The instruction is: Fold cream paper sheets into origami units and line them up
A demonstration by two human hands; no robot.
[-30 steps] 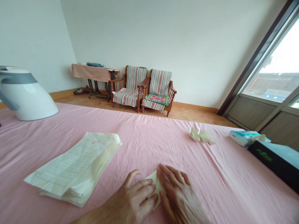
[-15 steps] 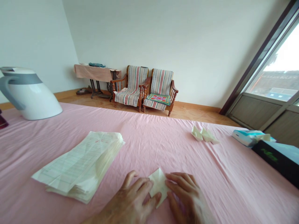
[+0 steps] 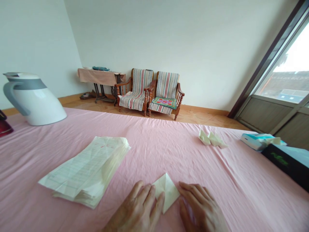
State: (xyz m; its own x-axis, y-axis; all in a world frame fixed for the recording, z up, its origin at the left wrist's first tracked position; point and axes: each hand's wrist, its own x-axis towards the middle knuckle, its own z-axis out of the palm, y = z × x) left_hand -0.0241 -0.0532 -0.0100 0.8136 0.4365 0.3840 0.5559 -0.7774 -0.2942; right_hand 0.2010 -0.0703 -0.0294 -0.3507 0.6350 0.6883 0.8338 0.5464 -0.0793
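Observation:
A small piece of folded paper (image 3: 169,192), pale and diamond-shaped with a crease down from its top point, lies on the pink cloth in front of me. My left hand (image 3: 140,206) holds it down at its left side, fingertips on the edge and thumb along the lower left. At the right corner rests my right hand (image 3: 201,206), its fingers stretched out close together and the thumb apart below them. Its fingertips are at or just beside the corner; I cannot tell if they touch.
Left of my hands lies a stack of creased paper sheets (image 3: 89,167). Folded paper shapes (image 3: 212,139) sit farther back on the right. A white jug (image 3: 45,103) stands at the left. A tissue pack (image 3: 253,141) and a black box (image 3: 277,158) lie at the right edge.
My right hand has slid right, off the paper's face to its corner, and more of the paper shows. The left thumb has drawn back left. The view has shifted slightly.

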